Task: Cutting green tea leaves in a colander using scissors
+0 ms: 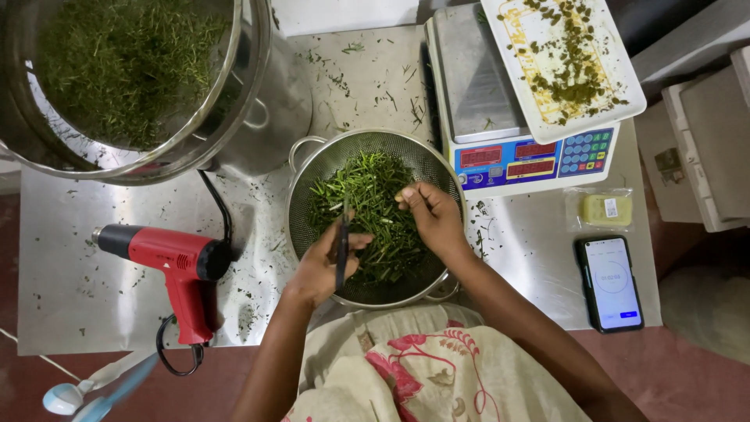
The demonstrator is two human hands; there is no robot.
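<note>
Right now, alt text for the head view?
Two hands work over a metal colander of green stems: left hand holds dark scissors, right hand pinches a stem. A red heat gun lies left.

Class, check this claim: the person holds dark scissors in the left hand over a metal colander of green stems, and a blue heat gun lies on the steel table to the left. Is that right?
Not quite. The head view shows the heat gun is red, not blue. The rest holds: the left hand holds dark scissors over the metal colander of green stems, and the gun lies on the steel table to the left.
</note>
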